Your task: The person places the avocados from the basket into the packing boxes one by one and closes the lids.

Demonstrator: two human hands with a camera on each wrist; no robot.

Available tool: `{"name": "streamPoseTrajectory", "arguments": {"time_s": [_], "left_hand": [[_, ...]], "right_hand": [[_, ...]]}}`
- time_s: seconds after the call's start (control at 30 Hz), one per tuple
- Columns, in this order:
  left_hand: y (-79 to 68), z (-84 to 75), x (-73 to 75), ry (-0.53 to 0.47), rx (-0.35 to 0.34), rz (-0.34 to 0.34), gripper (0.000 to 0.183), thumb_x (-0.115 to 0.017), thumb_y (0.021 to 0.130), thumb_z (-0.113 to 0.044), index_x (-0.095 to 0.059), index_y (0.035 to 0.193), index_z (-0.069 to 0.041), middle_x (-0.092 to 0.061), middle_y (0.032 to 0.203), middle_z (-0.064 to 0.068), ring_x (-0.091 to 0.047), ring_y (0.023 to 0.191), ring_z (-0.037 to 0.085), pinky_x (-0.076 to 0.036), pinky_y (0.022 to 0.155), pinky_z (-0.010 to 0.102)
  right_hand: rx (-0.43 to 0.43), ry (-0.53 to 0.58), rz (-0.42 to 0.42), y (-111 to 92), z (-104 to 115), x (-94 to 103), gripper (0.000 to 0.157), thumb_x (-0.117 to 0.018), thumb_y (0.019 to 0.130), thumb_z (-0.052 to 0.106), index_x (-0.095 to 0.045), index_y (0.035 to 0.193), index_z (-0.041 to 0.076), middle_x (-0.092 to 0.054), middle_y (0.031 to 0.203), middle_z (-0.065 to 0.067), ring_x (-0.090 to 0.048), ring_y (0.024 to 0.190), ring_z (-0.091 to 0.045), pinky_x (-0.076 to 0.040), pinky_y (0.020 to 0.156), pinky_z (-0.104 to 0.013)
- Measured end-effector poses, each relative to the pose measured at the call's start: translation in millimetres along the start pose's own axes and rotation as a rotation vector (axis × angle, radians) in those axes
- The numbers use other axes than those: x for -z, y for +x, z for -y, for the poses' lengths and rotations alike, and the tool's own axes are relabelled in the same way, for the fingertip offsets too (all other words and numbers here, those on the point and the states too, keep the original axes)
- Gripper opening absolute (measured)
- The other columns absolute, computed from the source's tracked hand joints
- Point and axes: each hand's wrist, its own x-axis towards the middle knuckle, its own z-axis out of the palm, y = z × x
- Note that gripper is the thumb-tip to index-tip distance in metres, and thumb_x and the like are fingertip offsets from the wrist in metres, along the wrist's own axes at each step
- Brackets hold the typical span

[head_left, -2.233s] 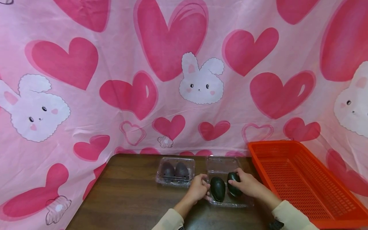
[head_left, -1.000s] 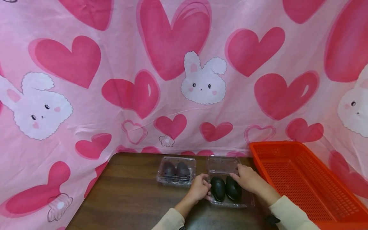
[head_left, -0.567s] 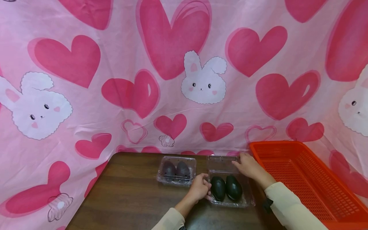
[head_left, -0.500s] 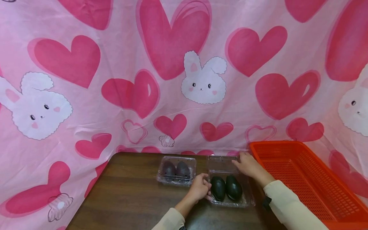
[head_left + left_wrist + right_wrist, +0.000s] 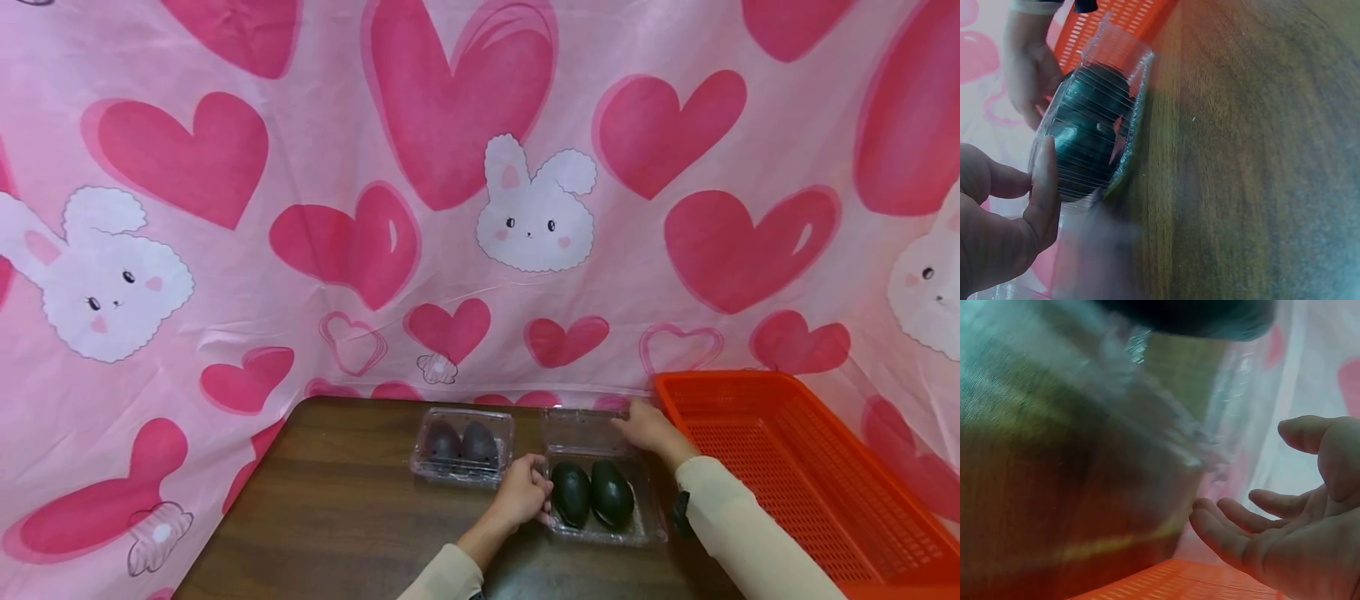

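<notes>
An open clear plastic clamshell container point(image 5: 647, 525) holds two dark green avocados point(image 5: 612, 495), side by side in its base. My left hand point(image 5: 522, 493) pinches the left rim of that base between thumb and fingers; the left wrist view shows the ribbed side wall and an avocado point(image 5: 1088, 125) behind it. At the right edge of the raised lid point(image 5: 577, 429) is my right hand point(image 5: 647, 427). Seen from the right wrist, the right hand point(image 5: 1297, 525) has its thumb and fingers spread apart with nothing between them. Whether its fingertips touch the lid is unclear.
A closed clear clamshell container point(image 5: 462, 471) with two dark, egg-shaped fruits stands left of the open one. To the right lies an orange perforated plastic basket point(image 5: 671, 417). Everything is on a brown wooden table point(image 5: 337, 500), before a pink heart-patterned cloth point(image 5: 322, 150).
My right hand set the right-hand avocado down in the container, let go, and moved back and up to the lid's right edge. The left hand stays on the rim.
</notes>
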Motion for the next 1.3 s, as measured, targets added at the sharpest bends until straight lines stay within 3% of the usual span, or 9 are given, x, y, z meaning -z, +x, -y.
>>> {"name": "streamPoseTrajectory", "arguments": {"time_s": [0.2,0.4,0.5,0.63,0.77,0.9,1.3], "left_hand": [[-0.9,-0.7,-0.4,0.006,-0.001,-0.003,0.041,-0.06,0.092,0.014,-0.055,0.132,0.009,-0.055,0.071,0.003,-0.052,0.05,0.011,-0.056,0.04,0.03],[-0.7,-1.7,0.6,0.003,-0.001,-0.008,0.04,-0.06,0.093,0.014,-0.055,0.132,0.01,-0.054,0.071,0.002,-0.052,0.05,0.01,-0.056,0.04,0.029],[-1.5,-1.5,0.9,0.009,-0.009,-0.008,0.04,-0.06,0.092,0.014,-0.055,0.132,0.01,-0.054,0.07,0.002,-0.051,0.049,0.011,-0.056,0.04,0.03],[-1.4,-0.2,0.5,0.003,-0.008,-0.007,0.04,-0.06,0.092,0.014,-0.055,0.132,0.009,-0.054,0.071,0.003,-0.051,0.05,0.011,-0.056,0.04,0.031],[-0.8,0.4,0.3,-0.008,-0.007,-0.009,0.041,-0.06,0.092,0.015,-0.055,0.132,0.008,-0.055,0.071,0.003,-0.052,0.05,0.011,-0.056,0.04,0.031],[-0.5,0.5,0.8,-0.013,-0.005,-0.009,0.042,-0.06,0.092,0.015,-0.054,0.133,0.01,-0.054,0.071,0.004,-0.051,0.049,0.012,-0.056,0.04,0.031],[0.2,1.0,0.6,-0.022,0.003,-0.004,0.041,-0.059,0.091,0.015,-0.054,0.132,0.01,-0.053,0.07,0.003,-0.051,0.049,0.011,-0.055,0.039,0.029]], "right_hand": [[-0.059,-0.012,0.075,2,-7,-4.4,0.05,-0.061,0.101,0.021,-0.051,0.133,-0.017,-0.061,0.095,-0.019,-0.061,0.085,-0.032,-0.061,0.091,-0.053],[-0.034,-0.03,0.092,6,-9,-6.4,0.022,-0.06,0.097,0.008,-0.061,0.106,-0.013,-0.056,0.079,-0.013,-0.057,0.072,-0.027,-0.06,0.07,-0.039],[-0.022,-0.027,0.083,6,-10,-6.8,0.014,-0.061,0.09,-0.001,-0.061,0.099,-0.012,-0.057,0.08,-0.014,-0.056,0.072,-0.028,-0.061,0.072,-0.041],[-0.03,-0.005,0.07,6,-11,-7.3,0.017,-0.062,0.087,-0.005,-0.06,0.101,-0.013,-0.06,0.082,-0.015,-0.057,0.073,-0.028,-0.062,0.075,-0.045],[-0.041,0.03,0.063,7,-12,-7.4,0.013,-0.061,0.09,-0.004,-0.06,0.101,-0.011,-0.062,0.079,-0.013,-0.058,0.069,-0.024,-0.06,0.066,-0.037],[-0.05,0.065,0.042,7,-11,-6.1,0.015,-0.06,0.094,-0.002,-0.06,0.105,-0.011,-0.065,0.08,-0.013,-0.06,0.067,-0.023,-0.062,0.066,-0.036],[-0.01,0.137,-0.038,-6,-3,4.0,0.041,-0.061,0.094,-0.001,-0.046,0.13,-0.01,-0.062,0.088,-0.017,-0.059,0.069,-0.024,-0.06,0.063,-0.036]]}}
